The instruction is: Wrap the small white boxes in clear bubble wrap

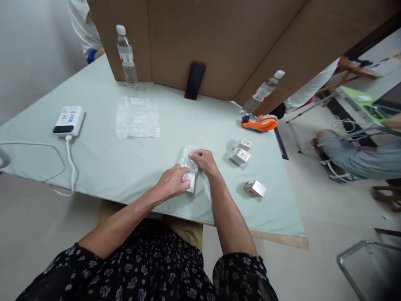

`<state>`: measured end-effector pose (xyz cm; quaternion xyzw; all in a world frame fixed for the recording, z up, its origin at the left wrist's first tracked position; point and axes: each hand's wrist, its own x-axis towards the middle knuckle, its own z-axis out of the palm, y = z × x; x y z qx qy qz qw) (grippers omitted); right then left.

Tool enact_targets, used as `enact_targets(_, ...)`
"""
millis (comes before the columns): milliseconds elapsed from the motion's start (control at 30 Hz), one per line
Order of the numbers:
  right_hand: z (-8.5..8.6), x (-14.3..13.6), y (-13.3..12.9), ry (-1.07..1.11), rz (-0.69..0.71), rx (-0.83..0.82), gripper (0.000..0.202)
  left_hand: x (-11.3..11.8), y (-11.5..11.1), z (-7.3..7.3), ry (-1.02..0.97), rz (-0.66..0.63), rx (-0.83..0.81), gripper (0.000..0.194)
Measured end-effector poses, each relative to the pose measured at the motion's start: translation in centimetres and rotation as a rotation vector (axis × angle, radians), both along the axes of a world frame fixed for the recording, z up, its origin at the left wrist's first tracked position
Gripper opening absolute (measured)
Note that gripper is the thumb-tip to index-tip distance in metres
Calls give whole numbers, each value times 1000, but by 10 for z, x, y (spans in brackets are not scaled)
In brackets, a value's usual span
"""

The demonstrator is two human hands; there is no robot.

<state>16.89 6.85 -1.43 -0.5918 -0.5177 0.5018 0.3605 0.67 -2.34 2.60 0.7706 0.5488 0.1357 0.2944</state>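
Wrapping: left hand [171,180] is pressing flat-fingered on the bubble-wrap bundle [189,166] at the table's [103,163] near edge, right hand [203,159] is pinching its far fold; folding appears midway, likely needing tape dispenser [260,123] next.

I see left hand [171,182] and right hand [203,160] both pressing a bubble-wrap bundle [189,166] mid-frame on the table [103,163]. Three small boxes [240,156] right of it, tape dispenser [260,123] above them.
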Motion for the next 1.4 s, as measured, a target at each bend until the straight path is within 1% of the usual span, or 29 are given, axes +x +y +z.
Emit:
enact_targets(100,4,-4,-6,83,-5,62,33,-1,0,-1,2,8,-6,37)
enact_targets(167,10,-5,-15,154,10,118,32,-1,-1,-3,-13,14,-3,34)
enact_targets(233,17,-3,-27,182,42,175,31,-1,-2,-6,-56,35,10,33)
enact_targets(300,24,-1,-40,166,85,226,30,0,-5,-10,-117,105,12,34)
enact_targets(367,29,2,-53,124,125,261,28,2,-9,-15,-170,221,4,35)
enact_targets(433,32,3,-66,55,157,289,25,3,-12,-19,-202,324,46,42)
enact_targets(467,32,3,-72,19,170,306,23,2,-12,-21,-211,344,93,48)
enact_targets(500,31,3,-78,-13,185,329,21,1,-12,-22,-216,335,144,55)
enact_targets(567,28,4,-89,-58,214,401,15,-2,-9,-25,-218,251,208,62)
enact_targets(600,26,5,-94,-76,221,446,12,-4,-7,-25,-219,195,210,59)
enact_targets(700,20,9,-105,-139,249,565,11,-11,-1,-28,-248,76,167,36)
enact_targets(767,16,13,-112,-207,304,602,19,-15,1,-30,-283,54,158,24)
enact_targets(800,14,14,-115,-255,341,618,27,-15,2,-31,-300,51,160,21)
enact_targets(867,9,15,-119,-364,387,655,44,-16,2,-33,-326,50,162,18)
enact_targets(900,7,14,-119,-411,389,675,47,-15,2,-34,-334,52,161,17)
enact_targets(1000,3,10,-114,-450,329,716,38,-17,4,-33,-342,66,150,17)
enact_targets(1067,5,8,-105,-375,263,697,31,-23,7,-29,-345,50,119,21)
enact_targets(1100,7,7,-100,-311,231,651,27,-26,8,-27,-350,27,92,26)
enact_targets(1133,9,7,-95,-232,205,573,23,-31,9,-25,-358,-5,58,33)
enact_targets(1200,11,7,-87,-52,173,355,21,-38,9,-23,-384,-79,-32,50)
enact_targets(1267,11,7,-82,112,142,150,26,-42,7,-27,-449,-109,-119,59)
enact_targets(1300,11,6,-81,172,118,80,28,-43,5,-31,-508,-99,-153,62)
enact_targets(1400,7,2,-79,249,58,-27,33,-40,4,-46,-757,-35,-238,72)
